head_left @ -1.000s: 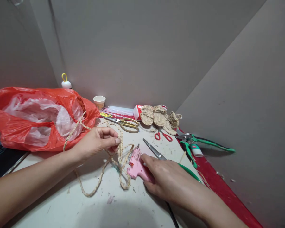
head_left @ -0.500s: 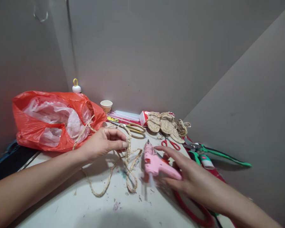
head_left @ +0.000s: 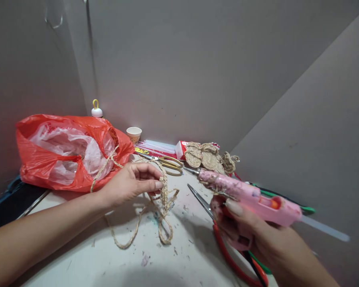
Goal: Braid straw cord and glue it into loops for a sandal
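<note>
My left hand (head_left: 137,181) pinches a piece of braided straw cord (head_left: 164,189) between thumb and fingers, over the table. The cord's loose length loops down onto the white tabletop (head_left: 113,265) and another stretch runs toward the red bag. My right hand (head_left: 257,231) is wrapped round the handle of a pink hot glue gun (head_left: 236,187), raised off the table. Its metal nozzle points left toward the cord, apart from it, and a clear glue stick (head_left: 326,228) sticks out of its back. Below the gun lie red-handled scissors (head_left: 227,251), partly hidden by my right hand.
A red plastic bag (head_left: 32,163) stands at the left. Toward the back are a paper cup (head_left: 134,134), spare glue sticks (head_left: 160,144), gold-handled scissors (head_left: 170,163) and woven straw pieces (head_left: 209,157). Grey panels (head_left: 173,71) enclose the table. A green-handled tool (head_left: 308,209) is partly covered.
My right hand has closed round the glue gun and lifted it up to the right, turning its nozzle to point left. The red-handled scissors are more exposed. My left hand has barely moved.
</note>
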`<state>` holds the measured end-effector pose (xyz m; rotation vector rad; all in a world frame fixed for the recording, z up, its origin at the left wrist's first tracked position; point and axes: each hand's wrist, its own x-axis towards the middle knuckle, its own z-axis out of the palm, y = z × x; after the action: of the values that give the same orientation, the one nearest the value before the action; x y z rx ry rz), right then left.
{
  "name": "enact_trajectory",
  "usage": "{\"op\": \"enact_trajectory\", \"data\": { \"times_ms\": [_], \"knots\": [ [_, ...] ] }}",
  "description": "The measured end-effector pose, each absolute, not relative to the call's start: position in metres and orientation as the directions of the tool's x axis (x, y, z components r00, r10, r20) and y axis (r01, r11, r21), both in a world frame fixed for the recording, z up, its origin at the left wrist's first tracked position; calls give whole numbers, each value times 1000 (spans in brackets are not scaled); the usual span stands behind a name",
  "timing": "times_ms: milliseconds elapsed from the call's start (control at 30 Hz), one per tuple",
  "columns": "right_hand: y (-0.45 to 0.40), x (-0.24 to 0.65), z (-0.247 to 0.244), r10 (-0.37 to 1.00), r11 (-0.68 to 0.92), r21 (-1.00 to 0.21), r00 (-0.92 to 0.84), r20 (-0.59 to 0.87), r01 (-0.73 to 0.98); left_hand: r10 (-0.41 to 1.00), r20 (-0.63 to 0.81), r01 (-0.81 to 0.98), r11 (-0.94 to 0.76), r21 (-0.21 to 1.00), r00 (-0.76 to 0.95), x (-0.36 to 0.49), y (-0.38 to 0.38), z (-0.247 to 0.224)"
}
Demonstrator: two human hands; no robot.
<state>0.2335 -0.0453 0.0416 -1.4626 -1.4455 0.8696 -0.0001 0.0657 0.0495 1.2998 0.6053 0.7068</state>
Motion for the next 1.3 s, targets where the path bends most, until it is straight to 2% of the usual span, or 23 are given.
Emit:
{"op": "enact_trajectory", "data": {
  "times_ms": [100,400,667,967,1300],
  "knots": [
    [-51,226,44,999,9,-921,40,27,389,763,-37,-112,143,983,646,4,63,52],
    [-53,205,61,989,149,-865,-91,120,480,780,-26,-145,149,978,625,7,61,51],
    [-55,197,62,988,113,-853,29,148,510,794,-52,-106,145,984,606,8,59,53],
    [-53,200,61,984,156,-824,-14,178,545,778,-59,-122,172,978,626,6,60,52],
    [-53,201,61,988,134,-810,-11,156,572,789,-41,-111,137,984,613,7,59,52]
  ]
}}
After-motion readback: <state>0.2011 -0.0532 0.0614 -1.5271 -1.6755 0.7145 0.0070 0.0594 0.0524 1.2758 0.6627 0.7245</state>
